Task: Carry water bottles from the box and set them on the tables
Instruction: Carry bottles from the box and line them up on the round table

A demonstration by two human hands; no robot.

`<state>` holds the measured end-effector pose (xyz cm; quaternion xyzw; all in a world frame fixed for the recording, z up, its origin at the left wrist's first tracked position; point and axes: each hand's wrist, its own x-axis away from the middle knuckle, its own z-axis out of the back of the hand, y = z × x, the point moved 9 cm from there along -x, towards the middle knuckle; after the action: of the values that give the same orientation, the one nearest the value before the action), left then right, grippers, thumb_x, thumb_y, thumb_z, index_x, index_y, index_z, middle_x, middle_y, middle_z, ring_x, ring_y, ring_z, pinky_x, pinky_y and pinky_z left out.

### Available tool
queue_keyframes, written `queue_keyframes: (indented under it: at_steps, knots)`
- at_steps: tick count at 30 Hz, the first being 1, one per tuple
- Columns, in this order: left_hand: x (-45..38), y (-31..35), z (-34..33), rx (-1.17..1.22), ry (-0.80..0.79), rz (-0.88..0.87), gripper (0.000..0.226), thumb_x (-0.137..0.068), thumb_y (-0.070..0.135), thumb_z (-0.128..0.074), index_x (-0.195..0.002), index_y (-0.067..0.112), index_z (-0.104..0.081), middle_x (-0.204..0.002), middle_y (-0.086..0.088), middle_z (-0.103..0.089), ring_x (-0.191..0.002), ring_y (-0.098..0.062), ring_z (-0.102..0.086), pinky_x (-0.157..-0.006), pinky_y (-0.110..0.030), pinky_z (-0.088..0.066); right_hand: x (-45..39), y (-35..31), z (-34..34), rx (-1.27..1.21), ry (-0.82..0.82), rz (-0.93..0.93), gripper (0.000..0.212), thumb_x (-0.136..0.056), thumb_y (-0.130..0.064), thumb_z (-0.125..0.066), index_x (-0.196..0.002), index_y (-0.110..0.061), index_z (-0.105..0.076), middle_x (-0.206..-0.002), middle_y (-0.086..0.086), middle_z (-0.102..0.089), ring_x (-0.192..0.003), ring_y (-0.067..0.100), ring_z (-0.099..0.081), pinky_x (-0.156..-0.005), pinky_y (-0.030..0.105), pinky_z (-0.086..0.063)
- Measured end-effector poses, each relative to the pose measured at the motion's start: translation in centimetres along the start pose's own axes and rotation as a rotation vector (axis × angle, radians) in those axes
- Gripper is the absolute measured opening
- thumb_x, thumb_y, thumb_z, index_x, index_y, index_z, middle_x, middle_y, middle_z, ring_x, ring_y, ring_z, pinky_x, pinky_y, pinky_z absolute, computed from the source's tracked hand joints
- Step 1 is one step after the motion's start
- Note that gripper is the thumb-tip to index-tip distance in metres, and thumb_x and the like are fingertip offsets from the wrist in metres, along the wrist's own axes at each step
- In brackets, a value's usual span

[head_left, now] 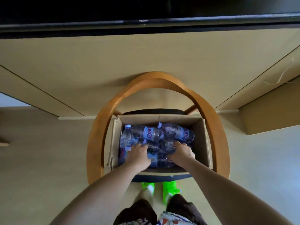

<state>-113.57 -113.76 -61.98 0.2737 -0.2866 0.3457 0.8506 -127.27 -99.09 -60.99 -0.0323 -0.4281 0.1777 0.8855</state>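
An open cardboard box (201, 138) sits on the dark seat of a wooden chair. Several clear water bottles with blue labels lie in it, such as one at the back (146, 133) and one at the right (177, 132). My left hand (138, 154) reaches into the box and curls over a bottle near the front left. My right hand (181, 152) lies with its fingers wrapped over another bottle (165, 147) at the front right. Neither bottle is lifted clear of the pile.
The chair's curved wooden back (155, 78) rings the box. A beige wall panel stands behind it, under a black television (146, 12). A thin white cord (282, 73) hangs at the right. My feet in green slippers (159, 187) stand in front of the chair.
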Motion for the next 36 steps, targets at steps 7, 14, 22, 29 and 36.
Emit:
queue_keyframes:
  at_steps: [7,14,22,29,36]
  knots:
    - [-2.1,-1.2,-2.9,-0.019,-0.047,0.1,0.059,-0.087,0.04,-0.068,-0.141,0.023,-0.052,-0.14,-0.006,-0.054,-0.131,-0.032,-0.049,-0.107,-0.042,-0.04,-4.5,1.1,-1.4,0.066,-0.029,-0.013,0.067,-0.088,-0.045,-0.068,-0.146,-0.023,-0.041,-0.143,0.014,-0.047,-0.136,0.037,-0.044,-0.11,0.046,-0.041]
    - [-3.8,-2.3,-0.7,0.122,0.163,0.236,0.045,-0.089,0.032,-0.067,-0.131,0.017,-0.06,-0.134,-0.01,-0.057,-0.126,-0.032,-0.051,-0.102,-0.043,-0.048,-6.7,2.0,-2.9,0.013,-0.012,-0.035,0.077,-0.085,-0.046,-0.069,-0.15,-0.025,-0.032,-0.147,0.012,-0.044,-0.137,0.039,-0.041,-0.112,0.051,-0.037]
    - [-3.0,-5.7,1.5,0.365,0.485,0.612,0.096,-0.079,0.029,-0.082,-0.153,0.007,-0.026,-0.151,-0.022,-0.038,-0.135,-0.043,-0.042,-0.11,-0.055,-0.04,-8.4,1.8,-3.8,-0.032,0.061,-0.068,0.082,-0.077,-0.04,-0.079,-0.136,-0.019,-0.026,-0.135,0.016,-0.054,-0.128,0.041,-0.049,-0.108,0.051,-0.041]
    - [-4.6,-8.4,0.2,0.482,0.523,0.667,0.097,-0.072,0.027,-0.09,-0.15,0.003,-0.036,-0.145,-0.023,-0.047,-0.13,-0.043,-0.05,-0.106,-0.049,-0.043,-9.2,1.8,-4.3,-0.039,0.148,-0.029,0.081,-0.077,-0.046,-0.079,-0.13,-0.018,-0.025,-0.132,0.017,-0.056,-0.127,0.041,-0.05,-0.105,0.051,-0.042]
    - [-5.2,-8.7,0.0,0.485,0.434,0.636,0.091,-0.064,0.026,-0.094,-0.136,0.003,-0.043,-0.137,-0.021,-0.051,-0.122,-0.042,-0.056,-0.1,-0.046,-0.05,-9.6,2.0,-4.3,-0.038,0.157,0.033,0.08,-0.076,-0.045,-0.08,-0.125,-0.02,-0.021,-0.128,0.017,-0.057,-0.122,0.042,-0.054,-0.101,0.051,-0.043]
